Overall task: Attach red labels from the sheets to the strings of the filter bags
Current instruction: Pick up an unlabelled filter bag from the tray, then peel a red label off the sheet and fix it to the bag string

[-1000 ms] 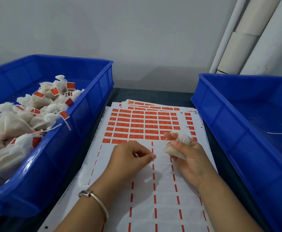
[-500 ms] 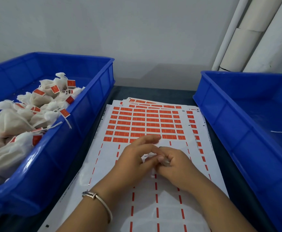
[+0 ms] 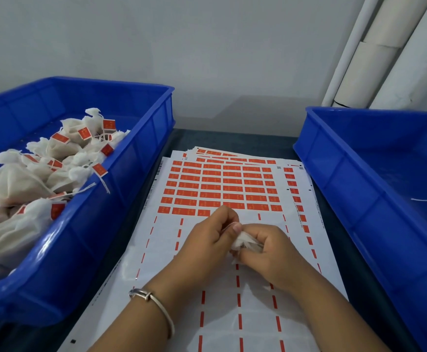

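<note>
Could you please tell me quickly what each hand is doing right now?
Left hand: fingers curled, pinching the filter bag at its top.
Right hand: gripping the same filter bag.

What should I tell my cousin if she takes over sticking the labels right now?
Left hand: fingers curled, pinching at the filter bag held between both hands; whether a label is in the pinch is hidden.
Right hand: grips the same bag, above the label sheet.
Done: the left bin holds a pile of labelled bags. The near half of the sheet is already peeled.
Left: finish this bag. Red labels remain on the far rows, with more sheets underneath. The right bin shows only a little white string and bag at its edge.
</note>
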A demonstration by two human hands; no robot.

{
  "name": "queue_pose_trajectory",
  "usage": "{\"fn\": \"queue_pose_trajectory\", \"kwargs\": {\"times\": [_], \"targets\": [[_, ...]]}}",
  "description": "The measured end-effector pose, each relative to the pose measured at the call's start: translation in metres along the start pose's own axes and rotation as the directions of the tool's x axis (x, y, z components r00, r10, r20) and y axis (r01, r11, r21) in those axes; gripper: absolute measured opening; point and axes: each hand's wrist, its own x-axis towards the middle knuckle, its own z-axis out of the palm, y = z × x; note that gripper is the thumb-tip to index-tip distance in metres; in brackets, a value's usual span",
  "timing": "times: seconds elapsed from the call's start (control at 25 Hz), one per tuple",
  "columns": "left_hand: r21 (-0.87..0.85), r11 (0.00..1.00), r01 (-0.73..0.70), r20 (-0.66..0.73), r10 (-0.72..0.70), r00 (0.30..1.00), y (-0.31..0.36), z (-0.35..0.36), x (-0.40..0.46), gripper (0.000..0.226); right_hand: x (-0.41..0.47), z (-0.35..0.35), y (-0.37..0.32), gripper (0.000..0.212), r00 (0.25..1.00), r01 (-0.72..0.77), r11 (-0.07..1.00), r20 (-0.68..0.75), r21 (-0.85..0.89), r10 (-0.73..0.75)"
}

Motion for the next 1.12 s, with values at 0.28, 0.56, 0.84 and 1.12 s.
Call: {"fn": "queue_pose_trajectory", "kwargs": {"times": [0.28, 0.56, 0.84, 1.12], "targets": [[-0.314, 0.942, 0.117, -0.122, -0.162, 0.979, 0.005, -0.002, 0.004, 0.017, 0.001, 0.006, -0.006, 0.036, 0.979, 0.075, 0.997, -0.187, -0.035, -0.080], [-0.460, 0.846, 0.270, -0.067, -0.336, 0.940, 0.007, -0.003, 0.007, 0.015, -0.001, 0.009, -0.005, 0.041, 0.903, 0.137, 0.978, -0.385, -0.156, -0.188], [-0.452, 0.800, 0.394, 0.005, -0.439, 0.898, 0.011, -0.001, 0.006, 0.015, 0.001, -0.005, -0.011, 0.025, 0.840, 0.052, 0.998, -0.539, -0.031, -0.061], [-0.330, 0.872, 0.362, -0.136, -0.424, 0.895, 0.008, -0.001, 0.007, 0.008, 0.006, -0.002, -0.008, 0.011, 0.897, -0.043, 0.998, -0.439, 0.040, 0.056]]}}
